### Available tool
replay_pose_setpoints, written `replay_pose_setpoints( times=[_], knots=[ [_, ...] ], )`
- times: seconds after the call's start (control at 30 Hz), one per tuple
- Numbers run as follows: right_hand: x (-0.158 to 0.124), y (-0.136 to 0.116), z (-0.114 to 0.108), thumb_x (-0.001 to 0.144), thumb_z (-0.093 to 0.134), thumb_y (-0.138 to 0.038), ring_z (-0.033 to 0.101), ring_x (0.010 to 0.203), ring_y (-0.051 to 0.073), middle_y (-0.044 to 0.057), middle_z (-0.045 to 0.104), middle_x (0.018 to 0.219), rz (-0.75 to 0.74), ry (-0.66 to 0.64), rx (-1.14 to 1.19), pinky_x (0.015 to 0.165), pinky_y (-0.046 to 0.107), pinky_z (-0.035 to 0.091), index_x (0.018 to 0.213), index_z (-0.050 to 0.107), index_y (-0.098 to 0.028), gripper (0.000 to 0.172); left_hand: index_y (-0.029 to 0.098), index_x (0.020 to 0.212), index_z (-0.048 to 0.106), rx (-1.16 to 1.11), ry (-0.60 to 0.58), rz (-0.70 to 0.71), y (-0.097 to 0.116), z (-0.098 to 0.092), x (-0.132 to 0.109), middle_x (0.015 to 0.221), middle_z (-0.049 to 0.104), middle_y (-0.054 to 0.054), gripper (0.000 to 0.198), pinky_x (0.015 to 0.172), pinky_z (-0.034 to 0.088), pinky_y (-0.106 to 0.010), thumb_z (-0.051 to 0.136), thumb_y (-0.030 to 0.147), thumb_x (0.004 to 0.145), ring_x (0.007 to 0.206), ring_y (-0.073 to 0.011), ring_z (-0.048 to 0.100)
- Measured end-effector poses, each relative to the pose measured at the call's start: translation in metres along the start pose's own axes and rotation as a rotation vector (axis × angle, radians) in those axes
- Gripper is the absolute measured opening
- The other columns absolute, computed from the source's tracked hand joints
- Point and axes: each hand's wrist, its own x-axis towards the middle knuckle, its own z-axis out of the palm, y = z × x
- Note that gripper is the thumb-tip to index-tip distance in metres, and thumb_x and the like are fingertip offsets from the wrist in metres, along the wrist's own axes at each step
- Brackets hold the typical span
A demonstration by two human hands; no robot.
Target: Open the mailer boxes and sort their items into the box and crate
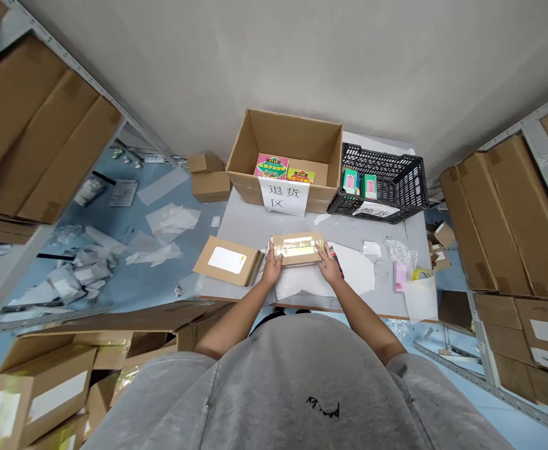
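Note:
A small brown cardboard parcel [297,253], crossed by shiny tape and a white label strip, is held flat between my two hands above the table. My left hand [273,264] grips its left end, and my right hand [329,262] clasps the right end with fingers on top. Under the parcel lies a white sheet [356,272] of paper-like material. A black and red thing, mostly hidden, pokes out beside my right hand. Left of my hands rests another brown box [227,260] with a white label.
Behind stands a large open carton [241,184] holding colourful boxes, beside a black plastic crate [410,181] with several small green-and-pink boxes. Bubble wrap [403,253] and a white container [419,297] are at the table's right. A big carton of parcels [62,369] stands lower left; shelves flank both sides.

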Motion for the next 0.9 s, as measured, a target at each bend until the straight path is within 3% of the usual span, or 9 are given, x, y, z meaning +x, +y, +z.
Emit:
replay_pose_setpoints(
  times=[0.07,0.17,0.23,0.3,0.4,0.5,0.6,0.73,0.9],
  knots=[
    [0.002,0.001,0.003,0.088,0.054,-0.017,0.039,0.162,0.031,0.005,0.029,0.183,0.0,0.045,0.06,0.116,0.044,0.053,0.169,0.049,-0.033,0.082,0.024,0.179,0.016,-0.086,0.067,-0.129,0.002,0.005,0.009,0.181,0.034,-0.014,0.081,0.137,0.025,-0.042,0.043,0.06,0.112,0.171,-0.0246,0.025],
    [0.018,0.005,0.012,0.097,0.057,-0.03,0.045,0.157,0.03,0.013,0.04,0.173,0.034,0.169,0.197,0.124,0.044,0.046,0.158,0.059,-0.026,0.061,0.017,0.169,0.042,-0.09,0.115,-0.305,0.011,0.009,0.027,0.167,0.055,-0.02,0.072,0.131,0.038,-0.047,0.046,0.059,0.11,0.159,-0.0334,0.049],
    [0.033,0.006,0.018,0.098,0.062,-0.041,0.055,0.146,0.03,0.018,0.048,0.161,0.15,0.265,0.262,0.121,0.044,0.048,0.157,0.055,-0.022,0.062,0.013,0.157,0.055,-0.041,0.121,-0.325,0.018,0.009,0.036,0.155,0.066,-0.023,0.066,0.125,0.043,-0.05,0.045,0.058,0.11,0.148,-0.0378,0.06],
    [0.048,0.006,0.022,0.095,0.069,-0.045,0.06,0.137,0.03,0.019,0.053,0.151,0.294,0.336,0.275,0.118,0.045,0.051,0.16,0.048,-0.019,0.074,0.013,0.152,0.06,-0.001,0.13,-0.295,0.024,0.009,0.041,0.147,0.07,-0.023,0.064,0.121,0.046,-0.051,0.047,0.058,0.11,0.142,-0.039,0.064],
    [0.061,0.006,0.02,0.092,0.071,-0.043,0.061,0.134,0.032,0.018,0.057,0.14,0.356,0.363,0.258,0.119,0.047,0.05,0.156,0.053,-0.017,0.071,0.017,0.155,0.058,0.014,0.131,-0.233,0.03,0.005,0.042,0.146,0.072,-0.02,0.065,0.119,0.048,-0.05,0.048,0.061,0.109,0.141,-0.0377,0.064],
    [0.061,0.009,0.015,0.091,0.07,-0.039,0.062,0.132,0.03,0.017,0.059,0.143,0.232,0.365,0.321,0.116,0.046,0.053,0.151,0.056,-0.02,0.064,0.021,0.165,0.049,0.038,0.139,-0.063,0.033,-0.002,0.039,0.16,0.062,-0.016,0.065,0.125,0.043,-0.045,0.043,0.056,0.111,0.15,-0.0316,0.056],
    [0.058,0.013,0.012,0.087,0.07,-0.03,0.061,0.135,0.026,0.017,0.056,0.154,0.181,0.36,0.391,0.11,0.042,0.057,0.154,0.046,-0.023,0.071,0.021,0.169,0.044,0.104,0.107,0.076,0.03,-0.007,0.035,0.167,0.055,-0.014,0.064,0.132,0.035,-0.042,0.045,0.047,0.11,0.158,-0.0281,0.046],
    [0.048,0.016,0.019,0.084,0.069,-0.021,0.066,0.132,0.026,0.017,0.066,0.146,0.306,0.265,0.367,0.113,0.042,0.056,0.152,0.047,-0.019,0.072,0.02,0.169,0.043,0.086,0.009,0.009,0.014,-0.002,0.018,0.166,0.056,-0.016,0.065,0.132,0.037,-0.042,0.05,0.039,0.107,0.158,-0.0273,0.048],
    [0.018,0.018,0.035,0.089,0.066,-0.025,0.071,0.128,0.027,0.012,0.077,0.136,0.374,0.099,0.479,0.11,0.041,0.059,0.154,0.057,-0.02,0.066,0.024,0.171,0.043,-0.035,-0.022,-0.126,-0.011,0.005,-0.006,0.164,0.06,-0.01,0.075,0.129,0.042,-0.044,0.061,0.032,0.098,0.157,-0.0279,0.051]
  ],
)
